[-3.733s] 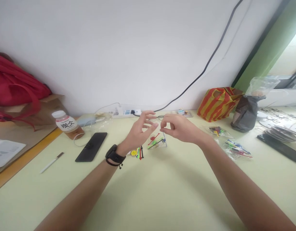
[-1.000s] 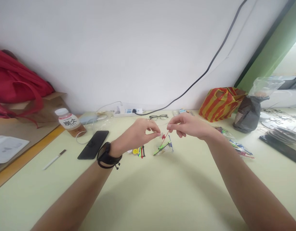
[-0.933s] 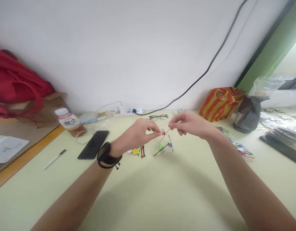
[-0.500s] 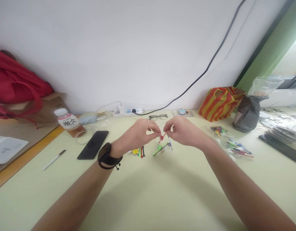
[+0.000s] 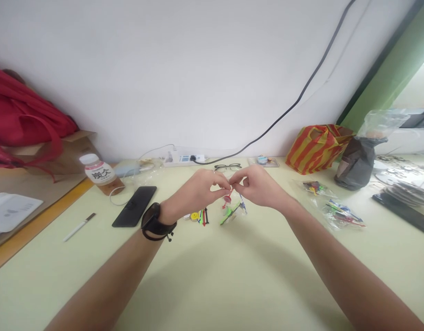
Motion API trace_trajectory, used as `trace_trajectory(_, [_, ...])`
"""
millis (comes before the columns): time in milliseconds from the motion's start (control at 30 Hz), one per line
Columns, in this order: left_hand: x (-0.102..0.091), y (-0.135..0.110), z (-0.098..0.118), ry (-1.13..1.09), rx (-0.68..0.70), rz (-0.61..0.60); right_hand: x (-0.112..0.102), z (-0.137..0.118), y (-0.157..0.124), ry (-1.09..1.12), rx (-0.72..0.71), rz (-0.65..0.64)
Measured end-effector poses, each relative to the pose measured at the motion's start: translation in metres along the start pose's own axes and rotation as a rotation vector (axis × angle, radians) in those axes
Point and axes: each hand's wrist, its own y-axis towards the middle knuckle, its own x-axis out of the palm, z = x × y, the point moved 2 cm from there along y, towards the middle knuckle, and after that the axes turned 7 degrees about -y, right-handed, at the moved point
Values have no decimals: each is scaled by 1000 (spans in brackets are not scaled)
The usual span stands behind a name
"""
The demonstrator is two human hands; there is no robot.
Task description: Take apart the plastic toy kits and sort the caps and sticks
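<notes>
My left hand (image 5: 212, 187) and my right hand (image 5: 255, 186) meet fingertip to fingertip above the table, both closed in a pinch. A small red plastic piece (image 5: 227, 199) hangs just under the left fingertips, and both hands seem to grip its upper end, though the fingers cover that part. Below them lie a green plastic piece (image 5: 229, 213) and a blue plastic piece (image 5: 243, 205), with clear plastic around them. Left of these, a yellow round piece (image 5: 194, 216) lies beside several thin coloured sticks (image 5: 203, 216).
On the left are a phone (image 5: 134, 207), a pen (image 5: 79, 227) and a drink bottle (image 5: 100, 174). Behind the hands lie eyeglasses (image 5: 227, 167) and a power strip (image 5: 180, 159). To the right are bags of small parts (image 5: 343, 214), a striped bag (image 5: 317, 149) and stacked discs (image 5: 405, 191).
My right hand has moved left, so the fingertips now touch. The red piece has shifted slightly left and turned, hanging lower beneath the left fingers.
</notes>
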Motion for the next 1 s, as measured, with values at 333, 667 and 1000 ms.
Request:
trace_trajectory(333, [0,0,2,3,-22,-24,2,4,0,-125,122,138])
trace_trajectory(667, [0,1,-1,-5,-10,-25,6,3,2,-88,167,138])
trace_trajectory(1000, [0,0,-6,-1,7,-22,11,9,4,-79,280,-60])
